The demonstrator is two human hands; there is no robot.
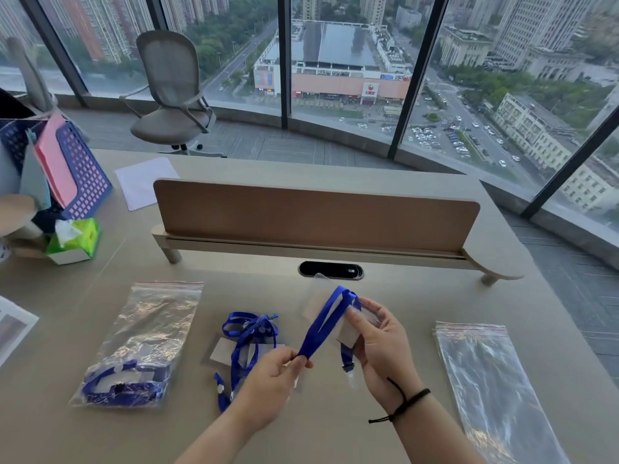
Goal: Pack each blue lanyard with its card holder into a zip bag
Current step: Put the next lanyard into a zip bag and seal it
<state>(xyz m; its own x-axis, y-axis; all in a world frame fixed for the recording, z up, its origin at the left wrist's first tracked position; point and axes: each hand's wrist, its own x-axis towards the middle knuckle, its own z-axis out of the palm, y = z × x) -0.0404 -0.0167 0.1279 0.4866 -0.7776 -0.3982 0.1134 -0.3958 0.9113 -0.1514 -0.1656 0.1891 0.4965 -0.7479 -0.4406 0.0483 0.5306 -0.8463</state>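
Observation:
Above the desk, my right hand [378, 343] holds a clear card holder [321, 303] with a blue lanyard [326, 321] looped over it. My left hand [268, 380] pinches the lower end of that lanyard loop. The lanyard's clip [348, 367] hangs below my right hand. A loose pile of blue lanyards with card holders [246, 343] lies on the desk under my left hand. To the left lies a zip bag [144, 343] holding a blue lanyard and card holder. A stack of flat zip bags [489, 380] lies at the right.
A wooden divider panel [315, 216] stands across the desk, with a black cable port [330, 270] in front of it. A green tissue pack [75, 239], a blue perforated file rack [80, 169] and paper [140, 182] sit at the left. An office chair [170, 92] stands by the windows.

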